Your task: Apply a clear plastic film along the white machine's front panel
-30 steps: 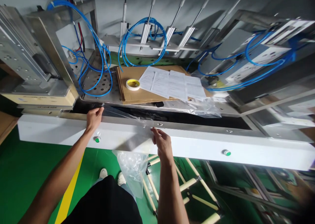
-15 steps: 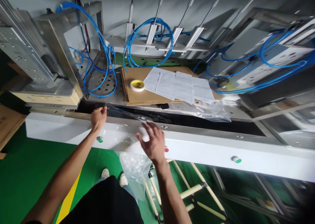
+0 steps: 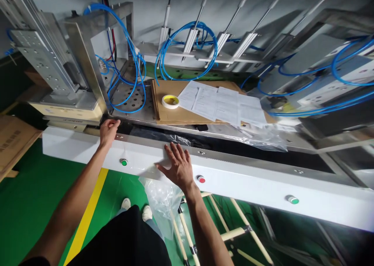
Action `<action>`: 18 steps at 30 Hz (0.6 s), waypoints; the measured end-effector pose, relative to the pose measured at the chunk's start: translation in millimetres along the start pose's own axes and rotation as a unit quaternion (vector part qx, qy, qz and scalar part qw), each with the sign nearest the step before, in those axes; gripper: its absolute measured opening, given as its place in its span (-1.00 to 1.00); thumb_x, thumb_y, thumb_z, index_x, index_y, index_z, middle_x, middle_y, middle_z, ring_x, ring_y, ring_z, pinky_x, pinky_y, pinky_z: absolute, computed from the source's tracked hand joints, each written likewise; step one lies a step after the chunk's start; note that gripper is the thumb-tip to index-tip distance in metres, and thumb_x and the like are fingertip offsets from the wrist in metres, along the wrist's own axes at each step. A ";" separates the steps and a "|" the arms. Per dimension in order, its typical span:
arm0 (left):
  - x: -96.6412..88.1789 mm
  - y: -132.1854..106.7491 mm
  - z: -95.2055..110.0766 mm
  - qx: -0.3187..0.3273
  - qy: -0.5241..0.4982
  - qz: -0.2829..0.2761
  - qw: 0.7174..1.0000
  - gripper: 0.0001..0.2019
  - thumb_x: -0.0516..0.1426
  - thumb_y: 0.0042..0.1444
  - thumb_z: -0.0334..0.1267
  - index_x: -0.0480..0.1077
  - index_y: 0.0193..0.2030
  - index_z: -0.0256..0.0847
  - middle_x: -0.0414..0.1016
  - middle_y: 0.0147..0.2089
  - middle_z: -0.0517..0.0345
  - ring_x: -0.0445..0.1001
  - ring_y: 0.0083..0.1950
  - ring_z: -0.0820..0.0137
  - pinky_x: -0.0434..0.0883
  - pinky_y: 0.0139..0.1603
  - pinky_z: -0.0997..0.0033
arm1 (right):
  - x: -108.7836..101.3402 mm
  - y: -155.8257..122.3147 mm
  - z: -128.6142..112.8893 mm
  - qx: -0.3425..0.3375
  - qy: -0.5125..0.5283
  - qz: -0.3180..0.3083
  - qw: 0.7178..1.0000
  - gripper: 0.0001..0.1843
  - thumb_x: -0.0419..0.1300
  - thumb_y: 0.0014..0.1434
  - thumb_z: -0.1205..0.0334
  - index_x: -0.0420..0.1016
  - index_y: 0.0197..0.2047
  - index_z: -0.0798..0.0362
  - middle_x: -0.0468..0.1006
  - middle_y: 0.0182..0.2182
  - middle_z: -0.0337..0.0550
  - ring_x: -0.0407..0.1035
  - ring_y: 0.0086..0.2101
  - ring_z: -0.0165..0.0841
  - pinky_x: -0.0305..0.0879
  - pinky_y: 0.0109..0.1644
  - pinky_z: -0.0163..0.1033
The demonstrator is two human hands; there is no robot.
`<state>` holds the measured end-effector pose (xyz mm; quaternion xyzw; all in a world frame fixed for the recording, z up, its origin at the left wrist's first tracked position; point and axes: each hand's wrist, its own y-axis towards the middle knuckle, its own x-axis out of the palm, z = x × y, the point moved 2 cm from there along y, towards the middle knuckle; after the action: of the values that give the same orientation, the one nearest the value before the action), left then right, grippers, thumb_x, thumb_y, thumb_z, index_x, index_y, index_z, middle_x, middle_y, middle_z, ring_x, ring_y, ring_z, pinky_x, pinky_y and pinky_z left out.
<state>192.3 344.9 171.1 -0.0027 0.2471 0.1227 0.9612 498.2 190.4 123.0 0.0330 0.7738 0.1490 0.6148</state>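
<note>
My left hand point(image 3: 109, 133) is at the left end of the dark slot, its fingers curled together over the metal edge. What they may grip is hidden. With fingers spread, my right hand point(image 3: 177, 168) lies flat on the front of the white panel point(image 3: 239, 180), its fingertips at the metal ledge. Clear plastic film point(image 3: 159, 135) lies in the slot between my hands, and a crumpled clear plastic sheet point(image 3: 163, 198) hangs below the panel by my right wrist. A green button point(image 3: 124, 162) and a red button point(image 3: 201, 179) sit near my hands.
Behind the slot, cardboard sheets point(image 3: 187, 116) carry a tape roll point(image 3: 170, 101) and printed papers point(image 3: 220, 102). Blue air hoses point(image 3: 163, 59) loop around metal cylinders point(image 3: 191, 40). A metal frame point(image 3: 87, 59) stands at left. Below is a cream-pipe rack point(image 3: 233, 234).
My left hand has moved left along the slot, away from the visible film. My right hand, previously raised, has come down flat on the panel. The view has shifted slightly left.
</note>
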 end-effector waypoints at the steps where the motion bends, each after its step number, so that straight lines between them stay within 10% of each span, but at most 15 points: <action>1: -2.7 -12.1 -0.6 0.032 0.002 -0.018 0.999 -0.54 0.17 0.21 0.17 0.55 -0.05 -0.21 0.64 -0.25 -0.01 0.61 -0.26 0.24 0.56 -0.18 0.21 | 0.1 1.2 0.3 -0.001 0.000 0.000 1.000 -0.03 0.20 0.30 -0.38 0.18 0.57 0.01 0.24 0.49 0.15 0.06 0.48 0.12 -0.06 0.52 0.28; 7: -0.7 -70.3 -18.1 0.256 0.128 -0.197 0.938 -0.34 0.38 0.09 0.10 0.48 0.31 -0.05 0.48 0.42 -0.05 0.35 0.50 0.01 0.24 0.55 -0.05 | 1.7 14.3 11.7 -0.006 0.009 -0.009 1.000 0.06 0.23 0.23 -0.46 0.16 0.58 -0.02 0.28 0.47 0.15 0.11 0.44 0.15 -0.02 0.50 0.28; 11: 0.5 -60.2 -31.1 0.312 0.279 -0.236 0.877 -0.26 0.29 0.24 0.12 0.32 0.47 -0.13 0.31 0.54 -0.11 0.17 0.61 -0.04 0.11 0.60 -0.16 | 2.0 21.4 24.6 -0.008 0.007 -0.028 1.000 0.14 0.20 0.20 -0.53 0.12 0.59 0.01 0.23 0.50 0.16 0.13 0.44 0.15 0.02 0.48 0.23; 18: 1.2 -52.8 -31.1 0.343 0.320 -0.229 0.853 -0.23 0.21 0.28 0.22 0.26 0.52 -0.10 0.24 0.58 -0.09 0.15 0.61 -0.02 0.07 0.62 -0.15 | -11.3 11.1 37.7 -0.016 -0.011 0.002 1.000 0.07 0.24 0.22 -0.44 0.13 0.59 -0.03 0.14 0.54 0.09 -0.03 0.49 0.18 -0.10 0.51 0.34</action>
<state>191.1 292.0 140.4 0.2310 0.5598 -0.2015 0.7698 535.8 205.4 129.0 0.0261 0.7643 0.1622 0.6236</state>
